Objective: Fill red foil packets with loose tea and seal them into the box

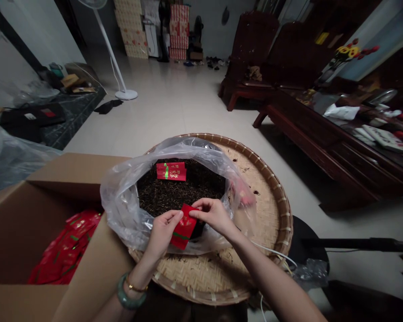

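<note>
Cardboard box (pixel 87 268), near left, holds a heap of red packets (pixel 67 246), seemingly a good share done. Fingers of the left hand (pixel 164 230) and right hand (pixel 215 215) pinch one packet (pixel 183 230) over the bag (pixel 117 192) (whether it is sealed, I cannot tell). Plenty of dark leaves (pixel 161 192) remain inside, with flat packets (pixel 171 171) on top, their gold characters too small to read.

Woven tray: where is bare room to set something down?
Bare weave, flecked with dark scraps, shows between plastic bag and right rim, and along the near rim. Crowded: the bag's opening, with leaves, red packets, left hand, right hand.
</note>
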Available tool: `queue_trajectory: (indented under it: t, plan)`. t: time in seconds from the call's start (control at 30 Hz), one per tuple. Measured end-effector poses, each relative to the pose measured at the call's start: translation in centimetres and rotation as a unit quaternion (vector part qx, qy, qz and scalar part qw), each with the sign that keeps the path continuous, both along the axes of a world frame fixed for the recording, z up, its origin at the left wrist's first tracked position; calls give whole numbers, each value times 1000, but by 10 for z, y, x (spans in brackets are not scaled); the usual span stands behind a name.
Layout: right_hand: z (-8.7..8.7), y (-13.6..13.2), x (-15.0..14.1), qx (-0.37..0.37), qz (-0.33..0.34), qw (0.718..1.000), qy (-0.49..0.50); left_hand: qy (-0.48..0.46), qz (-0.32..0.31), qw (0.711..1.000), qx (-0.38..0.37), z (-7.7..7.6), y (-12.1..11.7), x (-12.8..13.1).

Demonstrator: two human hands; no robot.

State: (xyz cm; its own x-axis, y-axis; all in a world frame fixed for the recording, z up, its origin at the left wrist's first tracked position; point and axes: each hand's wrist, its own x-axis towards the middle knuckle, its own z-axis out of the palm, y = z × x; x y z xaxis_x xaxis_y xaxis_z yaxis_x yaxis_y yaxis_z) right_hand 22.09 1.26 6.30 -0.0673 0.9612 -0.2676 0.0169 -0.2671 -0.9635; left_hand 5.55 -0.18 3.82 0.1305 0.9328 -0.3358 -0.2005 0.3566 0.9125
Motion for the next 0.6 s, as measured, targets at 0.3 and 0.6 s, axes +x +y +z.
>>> queue_trajectory:
  t: [0.3,0.6]
  plan:
    - [-15,-1,-1,32,25,998,-41,-55,-136,982,-119,12,2,4]
    - [-20,-17,35,172,153,835,-500,-39,-89,989,-111,2,0,1]
